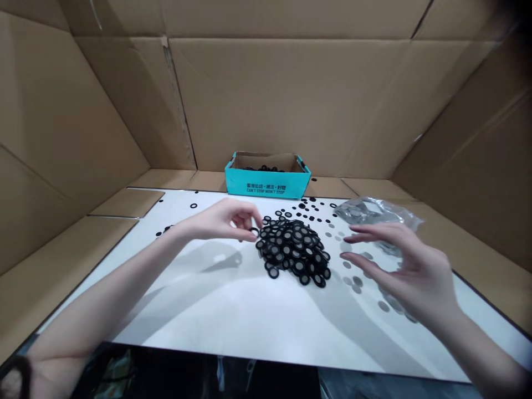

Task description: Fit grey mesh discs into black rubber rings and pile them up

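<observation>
A heap of black rings with grey centres lies mid-table. At its left edge my left hand pinches a black ring between thumb and fingertips. To the right of the heap, my right hand hovers above scattered grey discs, thumb and fingers apart, with nothing visible between them. Behind that hand lies a clear plastic bag holding grey discs.
A turquoise box with black pieces inside stands at the back of the white table. Small black pieces are scattered before it, and a few lie at the left. Cardboard walls surround the table's back and sides.
</observation>
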The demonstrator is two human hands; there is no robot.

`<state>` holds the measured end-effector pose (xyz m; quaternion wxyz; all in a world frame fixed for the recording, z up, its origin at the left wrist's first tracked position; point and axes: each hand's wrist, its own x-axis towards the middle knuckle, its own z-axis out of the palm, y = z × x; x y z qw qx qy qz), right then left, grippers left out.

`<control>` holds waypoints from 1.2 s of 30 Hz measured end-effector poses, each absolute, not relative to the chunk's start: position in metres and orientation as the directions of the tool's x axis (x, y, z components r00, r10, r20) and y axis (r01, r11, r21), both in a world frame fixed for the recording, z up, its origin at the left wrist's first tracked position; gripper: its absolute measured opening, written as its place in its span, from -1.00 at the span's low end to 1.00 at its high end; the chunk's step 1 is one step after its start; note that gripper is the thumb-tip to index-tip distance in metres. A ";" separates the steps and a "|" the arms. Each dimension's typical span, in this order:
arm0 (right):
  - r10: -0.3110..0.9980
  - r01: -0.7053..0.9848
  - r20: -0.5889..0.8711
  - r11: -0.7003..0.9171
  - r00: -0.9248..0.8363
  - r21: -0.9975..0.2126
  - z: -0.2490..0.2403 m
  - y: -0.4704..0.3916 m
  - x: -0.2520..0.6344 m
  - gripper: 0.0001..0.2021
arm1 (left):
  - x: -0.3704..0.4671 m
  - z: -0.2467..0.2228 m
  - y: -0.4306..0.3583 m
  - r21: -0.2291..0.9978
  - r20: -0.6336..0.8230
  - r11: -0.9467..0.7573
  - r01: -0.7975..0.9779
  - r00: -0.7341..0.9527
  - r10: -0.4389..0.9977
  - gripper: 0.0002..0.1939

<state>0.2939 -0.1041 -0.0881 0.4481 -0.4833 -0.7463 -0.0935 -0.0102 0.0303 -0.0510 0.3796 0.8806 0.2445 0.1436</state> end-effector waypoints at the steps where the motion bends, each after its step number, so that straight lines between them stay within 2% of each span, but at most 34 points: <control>1: 0.620 0.765 0.770 0.566 -0.150 -0.307 -0.084 -0.100 0.280 -0.62 | -0.001 -0.048 0.024 0.788 0.109 -0.568 0.237 0.854 0.508 -0.73; 5: 0.544 0.610 0.823 0.712 -0.166 -0.347 -0.074 -0.089 0.236 -0.59 | 0.023 -0.038 0.003 0.886 0.209 -0.462 0.024 0.870 0.446 -0.63; 10: 0.504 0.514 0.852 0.773 -0.141 -0.372 -0.065 -0.084 0.217 -0.58 | 0.020 -0.031 -0.003 0.913 0.268 -0.401 -0.075 0.851 0.451 -0.62; 16: 0.349 0.663 0.910 0.739 -0.224 -0.120 -0.057 -0.081 0.216 -0.54 | 0.016 -0.029 -0.004 0.897 0.333 -0.429 -0.110 0.806 0.489 -0.63; 19: 0.289 0.690 0.927 0.723 -0.240 -0.047 -0.054 -0.077 0.212 -0.47 | 0.015 -0.028 -0.006 0.872 0.394 -0.471 -0.135 0.764 0.510 -0.70; 21: 0.308 0.679 0.933 0.727 -0.189 -0.102 -0.053 -0.075 0.208 -0.44 | 0.015 -0.028 -0.006 0.853 0.446 -0.495 -0.166 0.724 0.526 -0.74; 25: 0.498 0.507 0.866 0.758 -0.044 -0.411 -0.050 -0.069 0.197 -0.52 | 0.013 -0.026 -0.007 0.806 0.542 -0.563 -0.182 0.610 0.578 -0.76; 27: 0.566 0.430 0.824 0.742 0.010 -0.515 -0.048 -0.067 0.192 -0.62 | 0.012 -0.026 -0.008 0.785 0.570 -0.598 -0.160 0.564 0.598 -0.73; 30: 0.594 0.404 0.801 0.716 0.075 -0.570 -0.043 -0.065 0.185 -0.74 | 0.011 -0.025 -0.011 0.757 0.598 -0.643 -0.115 0.518 0.611 -0.72; 36: 0.619 0.371 0.783 0.713 0.066 -0.595 -0.036 -0.061 0.181 -0.75 | 0.007 -0.020 -0.011 0.621 0.718 -0.779 -0.087 0.462 0.521 -0.74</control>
